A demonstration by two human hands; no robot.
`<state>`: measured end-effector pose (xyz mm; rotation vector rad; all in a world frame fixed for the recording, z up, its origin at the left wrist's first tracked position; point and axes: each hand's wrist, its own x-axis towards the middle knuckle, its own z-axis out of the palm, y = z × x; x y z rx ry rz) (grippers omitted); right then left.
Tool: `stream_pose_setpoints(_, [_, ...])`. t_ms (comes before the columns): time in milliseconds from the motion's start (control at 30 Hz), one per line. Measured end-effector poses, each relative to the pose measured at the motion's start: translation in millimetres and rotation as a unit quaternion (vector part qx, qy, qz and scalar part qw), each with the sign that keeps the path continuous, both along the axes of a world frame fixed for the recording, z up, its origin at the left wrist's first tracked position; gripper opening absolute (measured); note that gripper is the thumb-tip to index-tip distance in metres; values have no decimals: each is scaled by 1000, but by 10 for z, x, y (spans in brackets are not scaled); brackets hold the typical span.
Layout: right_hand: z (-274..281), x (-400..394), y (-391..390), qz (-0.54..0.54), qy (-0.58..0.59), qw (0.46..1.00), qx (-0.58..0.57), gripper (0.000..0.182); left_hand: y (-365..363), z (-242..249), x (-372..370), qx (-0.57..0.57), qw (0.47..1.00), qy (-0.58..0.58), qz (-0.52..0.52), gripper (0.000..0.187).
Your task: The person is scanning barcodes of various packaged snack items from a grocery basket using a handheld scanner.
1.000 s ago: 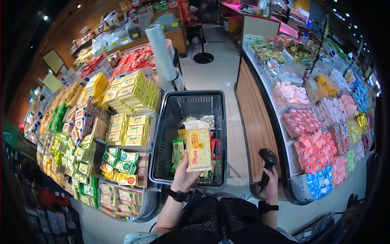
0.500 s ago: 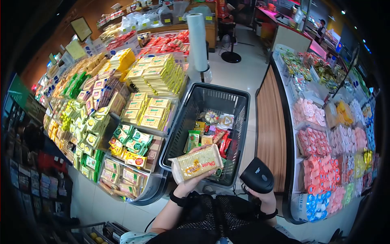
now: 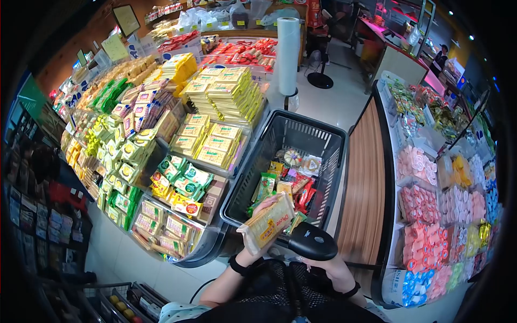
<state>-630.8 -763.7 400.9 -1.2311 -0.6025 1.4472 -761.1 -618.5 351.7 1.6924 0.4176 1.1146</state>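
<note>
while the left hand [image 3: 249, 254] grips a packet [image 3: 266, 226] | right hand [image 3: 329, 266] clasps a scanner [image 3: 313, 245] | step, apparently: scanning | next calls for steady aim

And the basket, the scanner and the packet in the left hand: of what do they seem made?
Basket: probably dark moulded plastic, satin, judging by the slotted walls.
Scanner: likely hard black plastic, smooth, with soft highlights on its head.
Packet: apparently clear, shiny film, with red print over pale contents.
</note>
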Motion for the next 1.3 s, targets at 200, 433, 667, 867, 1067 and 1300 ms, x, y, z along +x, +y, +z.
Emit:
stream_pose_setpoints(200, [-9,-242,213,-45,3,999,-2,29,86,-199,-238,-24,998,-49,30,70])
stream_pose_setpoints(433, [76,-807,596,10,-1,1000,0,26,258,27,-1090,-98,992,9,77,70])
stream_pose_setpoints(667, [-40,-1333,897,35,-65,997,17,28,380,116,-2139,-202,970,11,133,60])
stream_pose_setpoints(867, [-29,-1694,1036,-26,-50,998,-12,48,598,60,-2719,-239,944,-116,197,47])
stream_pose_setpoints(1067, [-284,-1581,1238,-187,-170,968,-5,28,1119,212,-3536,-246,877,-147,386,43])
stream_pose_setpoints(1300, [-583,-1848,1338,-238,-263,931,-84,15,1587,243,-4640,-364,772,-237,465,38])
